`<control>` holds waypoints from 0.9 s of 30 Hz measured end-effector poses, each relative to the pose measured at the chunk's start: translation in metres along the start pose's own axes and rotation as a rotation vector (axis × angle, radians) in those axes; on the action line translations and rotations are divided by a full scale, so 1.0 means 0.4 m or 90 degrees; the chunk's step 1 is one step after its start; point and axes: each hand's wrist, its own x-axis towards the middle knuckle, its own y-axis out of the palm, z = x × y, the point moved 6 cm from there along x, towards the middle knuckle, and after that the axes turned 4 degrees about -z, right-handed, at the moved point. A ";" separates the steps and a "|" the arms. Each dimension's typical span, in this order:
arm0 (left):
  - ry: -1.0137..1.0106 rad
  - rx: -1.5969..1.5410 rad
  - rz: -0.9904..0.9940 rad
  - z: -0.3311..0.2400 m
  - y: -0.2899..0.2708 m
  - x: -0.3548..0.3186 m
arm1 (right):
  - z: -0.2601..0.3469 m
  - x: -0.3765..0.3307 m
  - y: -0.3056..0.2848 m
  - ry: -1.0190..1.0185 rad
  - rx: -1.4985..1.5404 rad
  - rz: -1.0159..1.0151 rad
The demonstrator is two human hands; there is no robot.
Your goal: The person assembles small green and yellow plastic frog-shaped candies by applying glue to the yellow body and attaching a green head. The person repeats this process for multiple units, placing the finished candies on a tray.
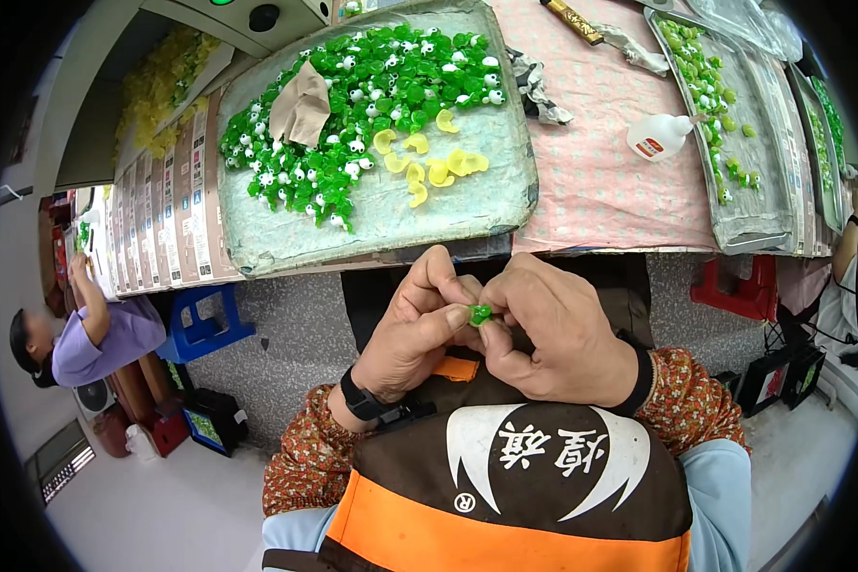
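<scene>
Between my two hands, above my lap and just off the table's front edge, is a small shiny green plastic piece (pixel 480 315). My left hand (pixel 418 319) pinches it between thumb and fingers from the left. From the right, my right hand (pixel 553 329) closes on the same piece with thumb and forefinger. My fingers hide most of its shape. Beyond my hands lies a large tray (pixel 381 238) heaped with green pieces (pixel 400 81), many bearing white balls with dark spots. Several curved yellow pieces (pixel 439 172) and a beige cloth scrap (pixel 300 107) also lie in it.
Right of the tray, a white squeeze bottle (pixel 660 136) rests on pink patterned cloth (pixel 601 191). A second tray (pixel 755 224) holds yellow-green pieces. A gold-and-black tube (pixel 572 21) and crumpled cloth (pixel 541 91) lie farther back. At left are a blue stool (pixel 205 324) and a person in purple (pixel 110 338).
</scene>
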 end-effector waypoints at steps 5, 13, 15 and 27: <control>-0.011 -0.007 0.002 0.007 -0.004 0.003 | 0.001 0.001 0.000 0.004 -0.008 0.001; 0.004 0.068 -0.014 -0.016 0.002 -0.008 | -0.007 0.015 -0.020 0.079 0.071 0.031; 0.000 0.099 -0.016 -0.025 0.005 -0.009 | -0.007 0.014 -0.025 0.076 0.071 0.017; 0.000 0.116 0.025 -0.023 0.010 -0.006 | -0.021 0.012 -0.022 0.101 0.158 0.026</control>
